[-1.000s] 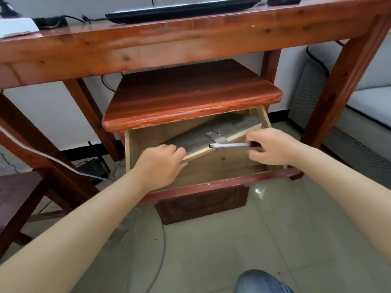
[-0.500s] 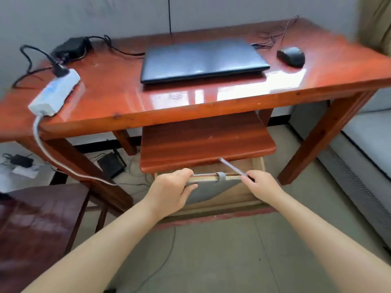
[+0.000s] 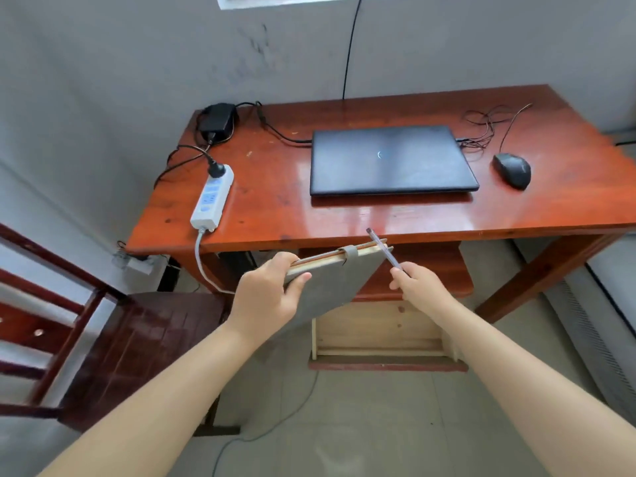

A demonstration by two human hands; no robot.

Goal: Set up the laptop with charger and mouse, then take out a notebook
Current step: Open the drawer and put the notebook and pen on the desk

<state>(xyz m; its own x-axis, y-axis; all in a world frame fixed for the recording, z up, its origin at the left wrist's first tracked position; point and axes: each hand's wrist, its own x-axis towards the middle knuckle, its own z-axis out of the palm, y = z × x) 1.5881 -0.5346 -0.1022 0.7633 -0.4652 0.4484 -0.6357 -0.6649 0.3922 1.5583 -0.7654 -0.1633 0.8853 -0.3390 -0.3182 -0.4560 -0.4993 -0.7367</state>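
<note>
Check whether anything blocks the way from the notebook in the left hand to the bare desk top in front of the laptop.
Nothing visible does. The left hand holds the notebook just below the desk's front edge, and the strip in front of the closed laptop is bare. The pen in the right hand rises beside the notebook, not across its path.

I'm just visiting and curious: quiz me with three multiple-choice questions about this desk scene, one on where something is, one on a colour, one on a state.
1. Where is the mouse?
A. right of the laptop
B. in the drawer
C. on the chair

2. What colour is the cover of the notebook in the left hand?
A. red
B. grey
C. green

3. What state is the laptop in?
A. open
B. lid shut
C. standing on edge

Answers:
1 A, it lies on the desk just past the laptop's right side.
2 B, the cover facing the camera is grey.
3 B, it lies flat with the lid down.
</note>
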